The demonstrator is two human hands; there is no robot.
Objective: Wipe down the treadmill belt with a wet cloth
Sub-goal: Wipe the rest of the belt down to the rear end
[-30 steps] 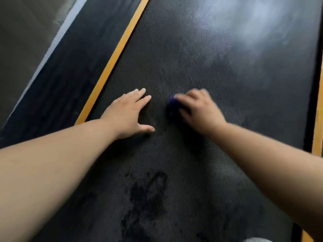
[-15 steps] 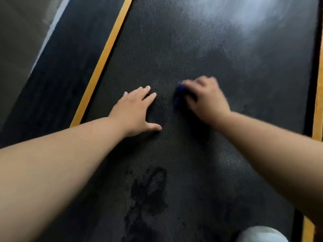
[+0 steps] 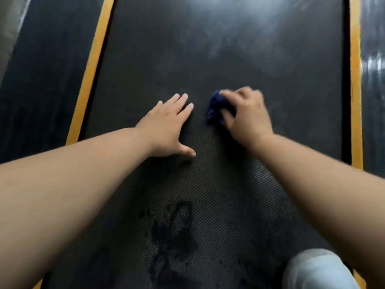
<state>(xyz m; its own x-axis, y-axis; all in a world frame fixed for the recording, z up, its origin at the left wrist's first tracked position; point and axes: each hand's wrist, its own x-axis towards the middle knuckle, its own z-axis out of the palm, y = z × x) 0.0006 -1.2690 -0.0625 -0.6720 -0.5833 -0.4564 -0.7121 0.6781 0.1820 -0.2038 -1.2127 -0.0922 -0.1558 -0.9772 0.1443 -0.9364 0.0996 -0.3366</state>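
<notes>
The black textured treadmill belt [image 3: 218, 59] fills the view and runs away from me. My right hand [image 3: 248, 115] grips a bunched dark blue cloth [image 3: 215, 108] and holds it down on the belt near the middle; most of the cloth is hidden under the fingers. My left hand [image 3: 166, 128] lies flat on the belt just left of the cloth, fingers straight and thumb spread. A dark wet patch [image 3: 170, 230] marks the belt nearer to me.
Yellow stripes border the belt on the left [image 3: 91, 65] and right [image 3: 355, 80], with black side rails [image 3: 41, 80] outside them. A knee in light fabric [image 3: 318, 270] rests at the bottom right. Grey floor [image 3: 10, 21] shows at the top left.
Both hands have shifted farther up the belt, the right hand pushing the blue cloth forward. The knee has come into view at the bottom right.
</notes>
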